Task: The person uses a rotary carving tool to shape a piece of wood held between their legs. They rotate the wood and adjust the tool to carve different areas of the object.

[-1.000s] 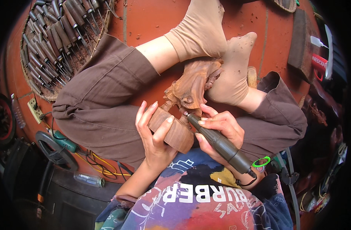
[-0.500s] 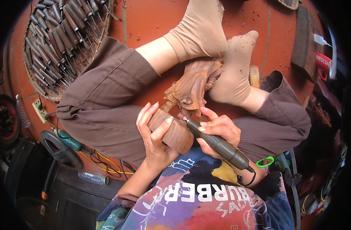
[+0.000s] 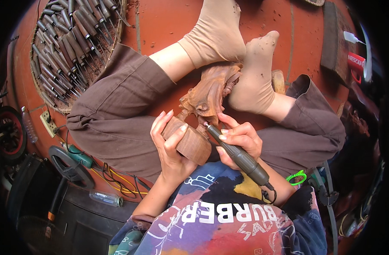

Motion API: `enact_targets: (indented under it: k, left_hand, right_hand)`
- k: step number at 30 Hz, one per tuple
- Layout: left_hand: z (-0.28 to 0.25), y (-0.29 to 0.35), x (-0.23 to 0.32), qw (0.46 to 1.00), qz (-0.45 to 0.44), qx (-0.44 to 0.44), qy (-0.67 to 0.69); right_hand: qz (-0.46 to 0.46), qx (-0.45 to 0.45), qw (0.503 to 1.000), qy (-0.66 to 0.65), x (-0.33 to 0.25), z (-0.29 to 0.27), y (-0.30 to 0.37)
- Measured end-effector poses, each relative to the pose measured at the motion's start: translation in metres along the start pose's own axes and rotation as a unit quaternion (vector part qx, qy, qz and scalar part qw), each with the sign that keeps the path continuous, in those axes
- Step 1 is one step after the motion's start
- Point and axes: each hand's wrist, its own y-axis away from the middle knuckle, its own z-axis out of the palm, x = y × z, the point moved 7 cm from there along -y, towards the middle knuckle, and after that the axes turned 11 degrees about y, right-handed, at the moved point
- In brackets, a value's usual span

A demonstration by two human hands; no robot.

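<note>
Close in front of the multicoloured shirt (image 3: 239, 238), the left hand (image 3: 171, 151) was wrapped around the block-like base (image 3: 195, 148) of a wooden carving (image 3: 207, 93), thumb and fingers on opposite sides, presumably to steady it. The right hand (image 3: 247, 140) was closed around a dark rotary tool (image 3: 243, 160) much like a pen — a grip that seemed chosen for fine control — with the tip at the narrow part beside the base; whether it touched the wood was too small to tell. The carving lay between the bent legs (image 3: 113, 123), its far end by the socked feet (image 3: 254, 76), which probably helped to brace it. Farther out, a round basket (image 3: 93, 68) of chisels (image 3: 71, 44) sat on the red tiled floor (image 3: 173, 19) past the left leg, likely for easy reach.
</note>
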Motion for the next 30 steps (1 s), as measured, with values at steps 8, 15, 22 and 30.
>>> enact_targets:
  k: [8,15,22,30]
  left_hand:
    - [0.001,0.001,0.0,1.0,-0.001,-0.001,0.0]
    - [0.001,0.002,0.0,1.0,-0.007,-0.003,0.0]
    - [0.002,0.003,-0.002,1.0,-0.005,-0.005,-0.003]
    - [0.003,0.004,-0.001,1.0,-0.004,-0.006,-0.005]
  right_hand:
    - [-0.003,-0.015,0.999,-0.031,0.003,-0.003,0.004]
    - [-0.001,-0.026,0.998,-0.055,0.004,0.001,0.005]
    - [0.002,-0.007,0.999,-0.039,0.008,-0.001,0.003]
    - [0.052,-0.053,0.997,-0.019,-0.007,-0.004,-0.014]
